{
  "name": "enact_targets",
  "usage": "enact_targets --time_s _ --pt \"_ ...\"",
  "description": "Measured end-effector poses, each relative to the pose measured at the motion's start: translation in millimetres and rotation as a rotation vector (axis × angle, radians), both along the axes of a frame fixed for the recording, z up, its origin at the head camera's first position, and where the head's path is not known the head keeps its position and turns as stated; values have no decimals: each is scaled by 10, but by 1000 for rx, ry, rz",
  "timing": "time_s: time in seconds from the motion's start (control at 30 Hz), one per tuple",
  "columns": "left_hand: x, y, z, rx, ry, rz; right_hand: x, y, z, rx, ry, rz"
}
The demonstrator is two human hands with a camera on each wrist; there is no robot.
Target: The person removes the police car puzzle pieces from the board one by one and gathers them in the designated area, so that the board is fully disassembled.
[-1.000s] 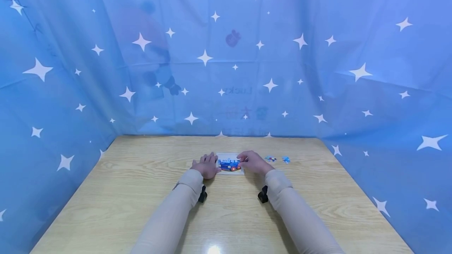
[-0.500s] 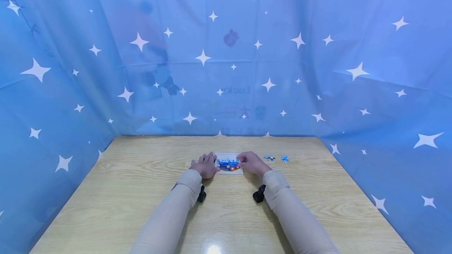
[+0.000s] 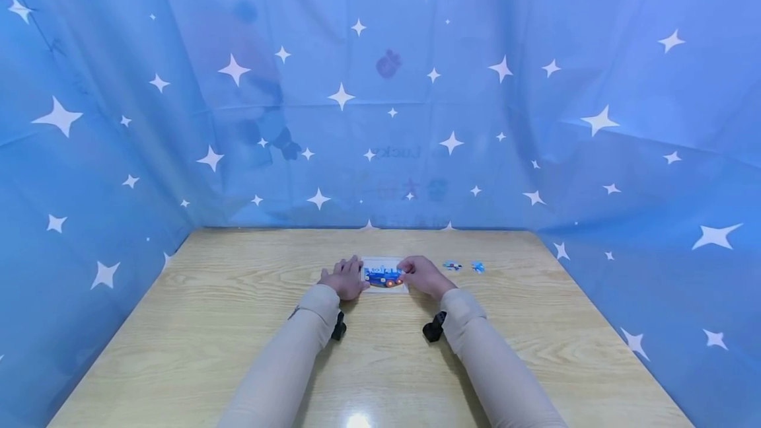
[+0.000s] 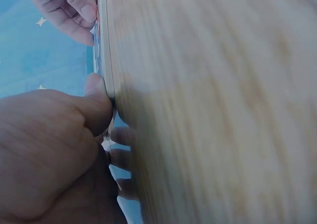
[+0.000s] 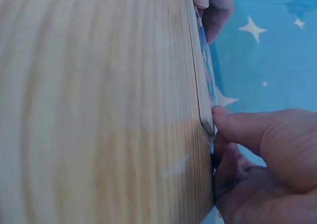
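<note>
A flat jigsaw puzzle [image 3: 383, 277] with a blue train and red wheels lies in a pale frame on the table, between both hands. My left hand [image 3: 346, 279] rests at its left side with fingers spread; in the left wrist view the thumb [image 4: 99, 102] touches the frame's near edge. At the right end of the picture, my right hand [image 3: 423, 275] has thumb and fingers bent together at a puzzle piece, mostly hidden by the fingertips. The right wrist view has the right thumb [image 5: 247, 127] at the frame's corner. Loose puzzle pieces [image 3: 452, 265] lie right of that hand.
Another loose blue piece [image 3: 478, 267] lies farther right. The wooden table [image 3: 238, 335] reaches back to a blue curtain [image 3: 380, 117] with white stars, which also hangs along both sides. Each wrist carries a small black camera [image 3: 434, 327].
The right wrist has turned slightly, its black camera shifting left. Both hands stay at the puzzle, and the whole head view has drifted a little.
</note>
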State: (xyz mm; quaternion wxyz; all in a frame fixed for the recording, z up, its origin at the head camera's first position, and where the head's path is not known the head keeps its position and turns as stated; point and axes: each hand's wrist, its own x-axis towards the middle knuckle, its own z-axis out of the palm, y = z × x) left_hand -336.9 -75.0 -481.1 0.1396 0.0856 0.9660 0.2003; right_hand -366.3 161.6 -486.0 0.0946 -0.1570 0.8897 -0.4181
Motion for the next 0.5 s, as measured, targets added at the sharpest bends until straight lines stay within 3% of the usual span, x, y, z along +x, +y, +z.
enact_targets --time_s 0.13,0.27,0.5 --pt "-81 32 -103 11 21 14 7 -4 -5 -3 4 2" --pt "-156 71 -180 -35 57 7 1 -8 -10 -2 0 -2" --pt "-145 119 -164 -106 70 -19 4 -5 2 -22 -19 -13"
